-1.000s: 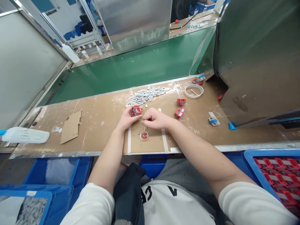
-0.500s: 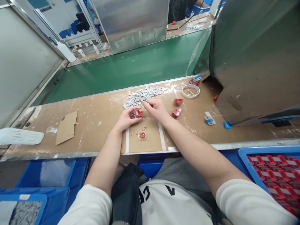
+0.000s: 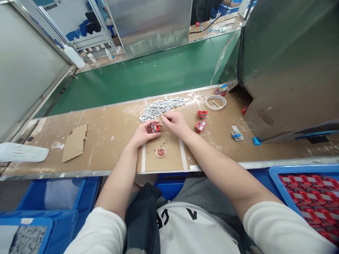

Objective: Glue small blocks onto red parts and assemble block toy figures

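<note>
My left hand [image 3: 143, 133] holds a small red plastic part [image 3: 155, 127] over the brown bench top [image 3: 111, 137]. My right hand [image 3: 176, 124] is pinched on a thin stick [image 3: 160, 122] whose tip points at the red part. Just behind both hands lies a heap of small grey metal pieces [image 3: 160, 107]. A little round cup with red liquid [image 3: 160, 152] sits in front of the hands inside a taped rectangle.
Two red parts [image 3: 200, 120] lie right of my hands, a white tape ring [image 3: 215, 102] farther back. A cardboard scrap [image 3: 74, 142] and white bottle [image 3: 22, 152] lie left. A green conveyor belt [image 3: 148, 76] runs behind. Blue bins [image 3: 307, 190] of red parts below right.
My right hand moved from above the red cup up toward the grey heap, then settled beside the red part in my left hand. The view shifted slightly.
</note>
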`<state>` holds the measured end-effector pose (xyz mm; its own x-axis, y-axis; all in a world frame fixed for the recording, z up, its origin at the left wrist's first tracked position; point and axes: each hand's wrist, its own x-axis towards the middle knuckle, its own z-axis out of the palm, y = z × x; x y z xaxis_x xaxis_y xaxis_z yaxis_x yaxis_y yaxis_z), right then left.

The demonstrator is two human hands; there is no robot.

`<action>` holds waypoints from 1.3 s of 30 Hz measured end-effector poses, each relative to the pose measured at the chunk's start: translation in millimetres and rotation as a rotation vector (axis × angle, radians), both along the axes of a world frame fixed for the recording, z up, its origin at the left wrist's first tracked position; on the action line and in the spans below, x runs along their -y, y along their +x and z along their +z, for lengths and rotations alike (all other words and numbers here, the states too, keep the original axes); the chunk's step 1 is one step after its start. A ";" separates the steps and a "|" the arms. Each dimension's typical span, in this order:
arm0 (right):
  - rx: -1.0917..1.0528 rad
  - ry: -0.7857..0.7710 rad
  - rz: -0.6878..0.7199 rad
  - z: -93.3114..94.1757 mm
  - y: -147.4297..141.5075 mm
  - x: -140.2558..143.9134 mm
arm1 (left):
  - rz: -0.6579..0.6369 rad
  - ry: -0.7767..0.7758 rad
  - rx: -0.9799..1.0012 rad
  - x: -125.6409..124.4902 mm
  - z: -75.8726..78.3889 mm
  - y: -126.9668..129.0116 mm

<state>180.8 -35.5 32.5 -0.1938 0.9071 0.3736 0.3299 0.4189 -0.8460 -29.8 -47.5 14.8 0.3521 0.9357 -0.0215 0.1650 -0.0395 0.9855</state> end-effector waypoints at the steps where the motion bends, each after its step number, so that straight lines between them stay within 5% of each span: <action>1: 0.014 -0.004 -0.002 0.6 0.2 0.2 | -0.001 0.001 0.000 -0.1 -0.1 0.0; 24: 0.166 0.029 0.056 7.8 -0.1 6.6 | -0.005 0.040 -0.010 -1.4 -3.1 -0.5; 37: 0.069 0.037 0.050 5.0 0.1 4.6 | 0.001 0.054 0.006 -0.9 -0.3 1.1; 39: 0.015 0.054 0.143 7.2 1.8 6.4 | 0.008 0.059 0.003 -1.4 -0.6 0.8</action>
<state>182.6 -41.9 39.7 -0.3256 0.8484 0.4175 0.2758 0.5075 -0.8163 -29.0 -46.1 14.2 0.3442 0.9382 0.0351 0.1625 -0.0964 0.9820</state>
